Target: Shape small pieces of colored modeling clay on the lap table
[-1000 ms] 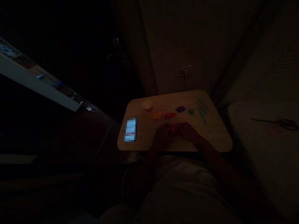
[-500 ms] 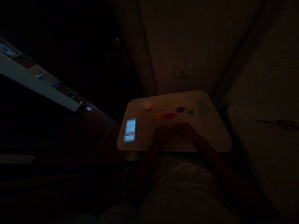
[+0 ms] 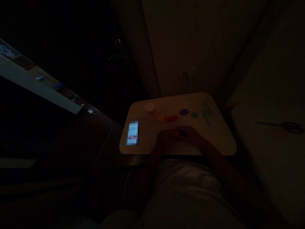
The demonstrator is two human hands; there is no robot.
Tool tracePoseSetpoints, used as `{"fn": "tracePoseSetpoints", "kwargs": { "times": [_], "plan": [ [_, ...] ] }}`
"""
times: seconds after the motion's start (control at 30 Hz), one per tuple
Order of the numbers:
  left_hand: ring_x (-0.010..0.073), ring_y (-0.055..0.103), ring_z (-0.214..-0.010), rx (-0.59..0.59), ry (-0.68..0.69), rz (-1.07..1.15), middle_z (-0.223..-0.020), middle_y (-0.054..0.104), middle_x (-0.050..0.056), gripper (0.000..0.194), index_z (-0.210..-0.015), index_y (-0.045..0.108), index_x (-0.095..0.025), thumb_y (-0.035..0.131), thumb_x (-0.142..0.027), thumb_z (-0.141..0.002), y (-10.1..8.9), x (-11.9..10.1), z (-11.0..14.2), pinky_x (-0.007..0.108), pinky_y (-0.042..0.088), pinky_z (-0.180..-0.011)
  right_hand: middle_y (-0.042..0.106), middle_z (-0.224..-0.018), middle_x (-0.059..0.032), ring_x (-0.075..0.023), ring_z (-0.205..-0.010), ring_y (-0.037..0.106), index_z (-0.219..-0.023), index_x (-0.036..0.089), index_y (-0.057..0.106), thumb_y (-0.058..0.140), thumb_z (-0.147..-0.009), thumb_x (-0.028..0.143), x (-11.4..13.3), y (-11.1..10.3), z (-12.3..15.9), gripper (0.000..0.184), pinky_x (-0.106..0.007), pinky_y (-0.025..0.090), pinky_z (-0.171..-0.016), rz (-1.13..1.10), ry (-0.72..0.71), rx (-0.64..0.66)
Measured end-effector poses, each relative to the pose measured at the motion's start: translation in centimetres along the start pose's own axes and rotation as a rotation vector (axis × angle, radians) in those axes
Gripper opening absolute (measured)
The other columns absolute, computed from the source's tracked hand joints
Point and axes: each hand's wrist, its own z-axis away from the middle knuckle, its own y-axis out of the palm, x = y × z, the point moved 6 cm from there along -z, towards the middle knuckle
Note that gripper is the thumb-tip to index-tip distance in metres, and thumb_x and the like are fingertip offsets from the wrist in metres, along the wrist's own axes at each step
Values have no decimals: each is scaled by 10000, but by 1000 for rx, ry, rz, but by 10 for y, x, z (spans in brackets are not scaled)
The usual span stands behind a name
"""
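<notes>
In the dim light my left hand (image 3: 165, 138) and my right hand (image 3: 190, 135) meet over the near part of a small wooden table (image 3: 152, 149). Their fingers are curled together around a small reddish lump (image 3: 177, 133), which looks like modelling clay and is mostly hidden. Just beyond the hands lie an orange lump (image 3: 161, 118), a red elongated lump (image 3: 172, 118), a purple lump (image 3: 184, 112) and a green lump (image 3: 194, 114). Several thin teal tools (image 3: 206, 109) rest at the far right of the tabletop.
A pinkish lidded tub (image 3: 150, 108) stands at the back left, and a lit phone (image 3: 132, 133) lies at the left edge. Scissors (image 3: 289, 127) lie on a pale surface to the right. Behind the table is a wall socket (image 3: 187, 72) with a cord.
The right hand's fingers have shifted slightly, and the reddish lump between the hands shows a little farther right. The things on the table stay in place.
</notes>
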Motion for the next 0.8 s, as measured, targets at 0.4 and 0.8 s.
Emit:
{"fn": "tracePoseSetpoints", "kwargs": {
  "times": [0.4,0.8],
  "plan": [
    [190,655,-754,21,-36,29,-818,747,51,464,-855,741,-177,417,-473,-1007,2,2,-1,284,472,-728,711,-843,-52,-185,-749,603,-894,193,680,547,-965,473,1,5,0,318,-278,391,-692,133,-63,5],
    [194,653,-816,-33,21,50,-896,718,49,349,-951,659,-196,436,-451,-1031,-4,-3,-3,302,491,-760,608,-583,-16,-141,-552,499,-652,180,627,389,-1012,562,-3,-3,-3,577,-275,342,-588,-29,35,-40]
  ]
}}
